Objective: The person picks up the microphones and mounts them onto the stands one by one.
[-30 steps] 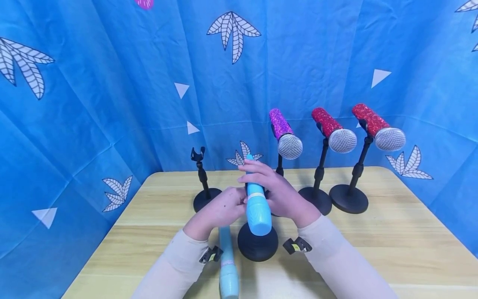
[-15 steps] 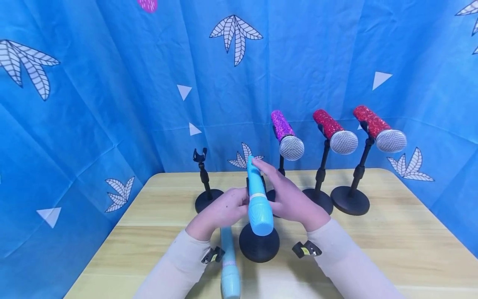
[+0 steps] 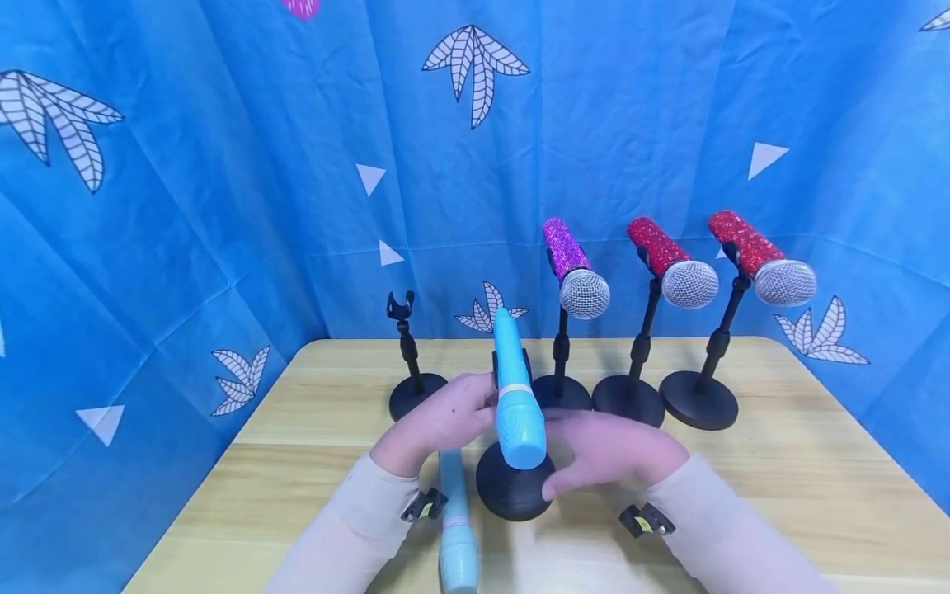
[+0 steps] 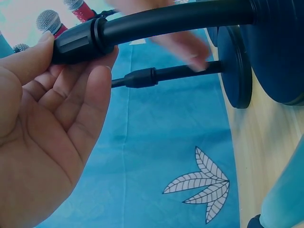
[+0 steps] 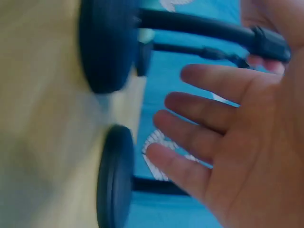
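Partly hidden behind the blue microphone [image 3: 517,412], the left hand [image 3: 445,419] grips its stand [image 4: 156,23]; the blurred right hand [image 3: 612,450] hangs open, empty. No writing is legible.

Purple mic [image 3: 575,268], two red mics [image 3: 671,262] on stands; empty stand [image 3: 411,371].

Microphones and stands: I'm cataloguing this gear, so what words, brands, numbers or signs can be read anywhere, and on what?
None can be read.
Blue microphone on the stand: a pale band, no lettering visible.
Lying blue microphone: a pale band, no text visible.
Wrist clips: yellow tags, too small to read.
Backdrop: only leaf and triangle patterns.
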`<act>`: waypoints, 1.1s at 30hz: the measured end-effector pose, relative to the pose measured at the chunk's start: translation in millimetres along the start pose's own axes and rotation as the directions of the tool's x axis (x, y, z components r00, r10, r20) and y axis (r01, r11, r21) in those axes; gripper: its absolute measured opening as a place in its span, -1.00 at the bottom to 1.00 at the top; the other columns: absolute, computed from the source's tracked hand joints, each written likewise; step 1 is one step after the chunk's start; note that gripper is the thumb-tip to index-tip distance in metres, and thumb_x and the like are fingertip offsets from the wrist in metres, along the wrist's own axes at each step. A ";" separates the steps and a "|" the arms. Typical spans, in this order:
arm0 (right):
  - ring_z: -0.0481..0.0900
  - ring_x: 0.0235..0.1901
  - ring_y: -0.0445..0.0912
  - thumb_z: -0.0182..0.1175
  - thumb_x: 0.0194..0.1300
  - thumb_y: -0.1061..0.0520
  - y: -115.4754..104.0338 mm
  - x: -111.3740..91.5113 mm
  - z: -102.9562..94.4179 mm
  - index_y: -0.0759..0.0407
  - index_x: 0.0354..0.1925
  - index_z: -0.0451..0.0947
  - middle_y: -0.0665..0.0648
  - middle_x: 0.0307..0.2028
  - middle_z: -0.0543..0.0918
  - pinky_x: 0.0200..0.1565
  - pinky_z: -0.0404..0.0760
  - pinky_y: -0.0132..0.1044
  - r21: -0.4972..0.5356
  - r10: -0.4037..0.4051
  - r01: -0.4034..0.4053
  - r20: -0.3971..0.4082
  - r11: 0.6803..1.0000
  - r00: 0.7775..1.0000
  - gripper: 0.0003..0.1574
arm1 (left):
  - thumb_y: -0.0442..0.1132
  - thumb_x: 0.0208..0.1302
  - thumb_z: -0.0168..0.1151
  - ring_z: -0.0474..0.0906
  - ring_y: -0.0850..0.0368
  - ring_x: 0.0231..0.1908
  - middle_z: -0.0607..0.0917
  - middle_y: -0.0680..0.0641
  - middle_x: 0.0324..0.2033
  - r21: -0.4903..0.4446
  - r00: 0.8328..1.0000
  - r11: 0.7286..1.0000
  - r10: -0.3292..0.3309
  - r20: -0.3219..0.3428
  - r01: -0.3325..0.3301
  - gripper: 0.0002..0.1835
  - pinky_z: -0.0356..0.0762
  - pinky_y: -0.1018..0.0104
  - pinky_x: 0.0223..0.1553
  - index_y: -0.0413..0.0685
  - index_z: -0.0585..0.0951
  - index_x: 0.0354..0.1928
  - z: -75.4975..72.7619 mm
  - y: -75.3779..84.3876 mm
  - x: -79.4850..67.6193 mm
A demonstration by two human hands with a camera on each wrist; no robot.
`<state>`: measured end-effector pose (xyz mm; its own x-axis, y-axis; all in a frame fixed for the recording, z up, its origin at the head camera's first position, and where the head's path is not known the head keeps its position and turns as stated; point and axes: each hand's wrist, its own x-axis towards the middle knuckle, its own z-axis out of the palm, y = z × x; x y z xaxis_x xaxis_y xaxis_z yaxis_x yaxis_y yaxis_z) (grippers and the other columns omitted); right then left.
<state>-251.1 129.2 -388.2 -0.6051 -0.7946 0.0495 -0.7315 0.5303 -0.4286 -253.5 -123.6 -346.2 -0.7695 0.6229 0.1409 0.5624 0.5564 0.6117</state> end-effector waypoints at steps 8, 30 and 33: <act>0.51 0.11 -0.28 0.51 0.01 -0.13 -3.2 5.6 22.9 0.00 0.30 0.47 -0.16 0.16 0.57 0.20 0.47 -0.25 -0.063 -0.019 0.024 0.068 0.998 0.997 -0.10 | -0.32 0.43 0.11 0.52 0.17 -0.36 0.57 0.11 -0.46 0.016 1.000 1.000 0.010 0.021 -0.010 -0.88 0.52 0.22 -0.26 0.07 0.59 -0.18 -1.4 -0.7 0.9; 0.63 -0.02 -0.13 0.60 -0.09 -0.06 -16.6 6.0 41.3 0.13 0.12 0.53 0.05 0.02 0.66 0.03 0.60 -0.19 -0.369 -0.028 -0.006 -0.088 0.929 0.996 -0.18 | -0.28 0.44 0.22 0.53 0.19 -0.39 0.57 0.12 -0.49 0.032 0.998 0.999 -0.003 0.059 0.001 -0.93 0.52 0.27 -0.28 0.04 0.65 -0.19 -1.6 -3.7 1.6; 0.63 -0.03 -0.13 0.60 -0.09 -0.07 -17.2 6.1 40.9 0.14 0.10 0.53 0.05 -0.01 0.67 0.02 0.60 -0.19 -0.373 -0.027 -0.007 -0.086 0.928 0.996 -0.19 | -0.27 0.43 0.22 0.52 0.19 -0.41 0.55 0.11 -0.52 0.039 0.999 0.999 -0.003 0.050 0.001 -0.94 0.51 0.27 -0.30 0.07 0.64 -0.22 -0.7 -2.8 2.2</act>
<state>-229.3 103.2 -417.5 -0.6097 -0.7804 0.1391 -0.7918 0.6076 -0.0618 -257.0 -124.2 -347.0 -0.7551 0.6480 0.0997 0.5729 0.5782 0.5809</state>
